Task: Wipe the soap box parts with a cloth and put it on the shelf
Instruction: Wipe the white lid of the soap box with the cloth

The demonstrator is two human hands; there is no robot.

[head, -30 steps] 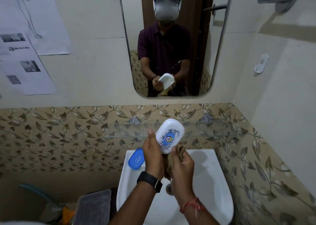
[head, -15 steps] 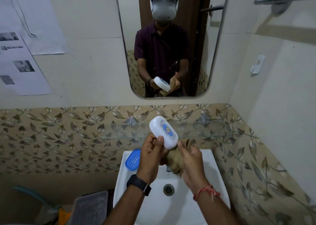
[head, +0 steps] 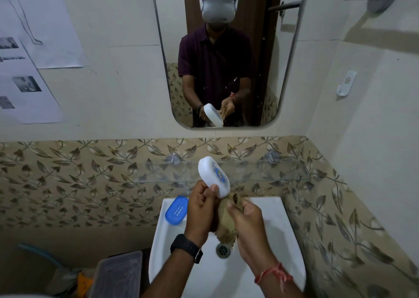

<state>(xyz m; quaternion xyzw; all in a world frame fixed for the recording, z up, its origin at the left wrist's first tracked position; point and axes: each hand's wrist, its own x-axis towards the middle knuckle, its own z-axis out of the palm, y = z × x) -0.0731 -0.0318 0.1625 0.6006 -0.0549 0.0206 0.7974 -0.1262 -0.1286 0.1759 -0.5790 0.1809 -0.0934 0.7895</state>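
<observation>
White ceramic basin below us: our right hand grips crumpled tan cloth, left hand pinches white oval soap-box lid. Blue slotted soap tray on basin's left rim; glass wall shelf behind.

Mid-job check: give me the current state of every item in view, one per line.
White soap box lid: held up over the sink, tilted, in left hand.
Cloth: bunched in right hand, touching the lid's lower end.
Blue soap box tray: lying on sink rim.
Glass shelf: nothing on it.
</observation>
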